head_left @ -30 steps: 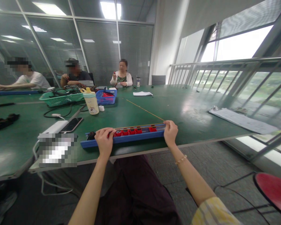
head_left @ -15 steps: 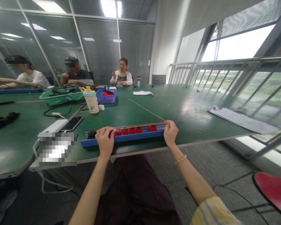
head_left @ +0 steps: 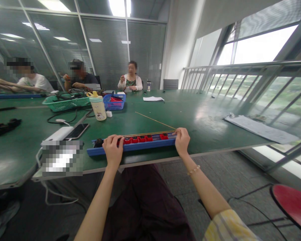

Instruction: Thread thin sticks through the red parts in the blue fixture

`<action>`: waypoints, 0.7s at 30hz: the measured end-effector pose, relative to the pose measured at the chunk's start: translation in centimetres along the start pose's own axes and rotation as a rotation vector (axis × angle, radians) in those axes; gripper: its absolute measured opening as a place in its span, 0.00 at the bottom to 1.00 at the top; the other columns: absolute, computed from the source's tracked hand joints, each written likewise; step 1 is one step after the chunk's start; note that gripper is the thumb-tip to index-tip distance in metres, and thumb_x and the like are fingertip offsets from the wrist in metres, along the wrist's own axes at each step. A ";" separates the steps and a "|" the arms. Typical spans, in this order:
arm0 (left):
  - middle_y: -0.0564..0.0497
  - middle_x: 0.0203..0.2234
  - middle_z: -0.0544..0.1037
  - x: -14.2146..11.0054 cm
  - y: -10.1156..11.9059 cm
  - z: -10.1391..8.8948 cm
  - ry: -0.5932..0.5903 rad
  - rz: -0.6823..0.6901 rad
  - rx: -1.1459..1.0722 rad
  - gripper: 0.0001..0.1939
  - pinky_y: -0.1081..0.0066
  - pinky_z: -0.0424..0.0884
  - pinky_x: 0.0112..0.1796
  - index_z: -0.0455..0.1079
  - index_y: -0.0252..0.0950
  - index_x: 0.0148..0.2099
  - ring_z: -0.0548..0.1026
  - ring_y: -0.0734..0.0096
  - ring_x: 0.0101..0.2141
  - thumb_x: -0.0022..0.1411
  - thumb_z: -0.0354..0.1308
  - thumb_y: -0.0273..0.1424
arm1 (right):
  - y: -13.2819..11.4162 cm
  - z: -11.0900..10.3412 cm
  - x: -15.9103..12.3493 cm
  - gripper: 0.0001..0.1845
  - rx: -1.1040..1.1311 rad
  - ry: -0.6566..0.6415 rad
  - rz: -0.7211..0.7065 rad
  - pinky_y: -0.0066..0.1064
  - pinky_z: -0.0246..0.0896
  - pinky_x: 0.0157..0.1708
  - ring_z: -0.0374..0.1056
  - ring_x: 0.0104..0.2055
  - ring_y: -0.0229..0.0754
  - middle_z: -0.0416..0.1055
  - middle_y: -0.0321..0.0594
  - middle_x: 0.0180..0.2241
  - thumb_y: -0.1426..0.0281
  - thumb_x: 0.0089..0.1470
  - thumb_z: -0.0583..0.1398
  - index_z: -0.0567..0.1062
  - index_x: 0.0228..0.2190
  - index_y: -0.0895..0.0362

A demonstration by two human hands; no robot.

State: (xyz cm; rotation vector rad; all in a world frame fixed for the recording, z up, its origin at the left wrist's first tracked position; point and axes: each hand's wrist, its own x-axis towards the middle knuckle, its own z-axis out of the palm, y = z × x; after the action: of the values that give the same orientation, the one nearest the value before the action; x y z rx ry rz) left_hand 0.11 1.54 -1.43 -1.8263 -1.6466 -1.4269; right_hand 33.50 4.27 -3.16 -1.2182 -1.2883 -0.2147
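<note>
A long blue rail (head_left: pixel 140 146) lies along the near table edge, with several red holders (head_left: pixel 141 139) bearing dark pieces in its channel. Near the rail's left end, my left hand (head_left: pixel 112 149) is closed over it, fingertips at the leftmost red holder. At the right end, my right hand (head_left: pixel 182 142) pinches a thin yellow-orange cord (head_left: pixel 155 120). One stretch of the cord runs along the back of the rail between my hands. Its loose length slants away from my right fingers to the far left. A black piece (head_left: pixel 98 143) sits at the rail's left end.
Left of the rail are a phone (head_left: pixel 77 131), a white power bank (head_left: pixel 56 135) and a cream bottle (head_left: pixel 99 108). Behind stand a green basket (head_left: pixel 65 104) and a blue basket (head_left: pixel 114 104). A clipboard (head_left: pixel 261 129) lies right. Three people sit across the table.
The cord's loose far end has swung a little nearer and to the left. Both my hands stay almost in place at the rail, the right one shifting very slightly.
</note>
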 end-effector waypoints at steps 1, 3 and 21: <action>0.46 0.41 0.75 0.0 0.0 0.0 -0.004 0.000 -0.008 0.14 0.61 0.61 0.47 0.76 0.39 0.42 0.69 0.59 0.44 0.67 0.53 0.41 | 0.0 0.0 0.0 0.17 0.001 -0.002 -0.001 0.34 0.57 0.40 0.65 0.35 0.43 0.68 0.39 0.27 0.66 0.66 0.48 0.67 0.26 0.53; 0.46 0.41 0.74 0.0 0.0 0.0 -0.011 0.003 -0.026 0.14 0.62 0.61 0.46 0.75 0.38 0.42 0.69 0.60 0.44 0.67 0.52 0.41 | 0.0 0.0 0.0 0.17 0.003 -0.004 -0.005 0.34 0.57 0.40 0.65 0.35 0.43 0.68 0.39 0.28 0.66 0.66 0.48 0.67 0.26 0.53; 0.43 0.44 0.74 -0.3 0.0 -0.2 -0.002 -0.030 0.022 0.15 0.58 0.64 0.47 0.70 0.37 0.49 0.69 0.53 0.46 0.63 0.54 0.39 | 0.0 0.0 0.0 0.20 -0.026 -0.006 -0.009 0.34 0.57 0.40 0.64 0.36 0.43 0.67 0.39 0.27 0.65 0.67 0.47 0.66 0.23 0.53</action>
State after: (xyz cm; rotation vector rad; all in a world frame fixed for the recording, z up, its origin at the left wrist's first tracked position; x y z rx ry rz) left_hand 0.09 1.21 -1.58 -1.7994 -1.6908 -1.4144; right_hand 33.50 4.27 -3.12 -1.2357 -1.2997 -0.2353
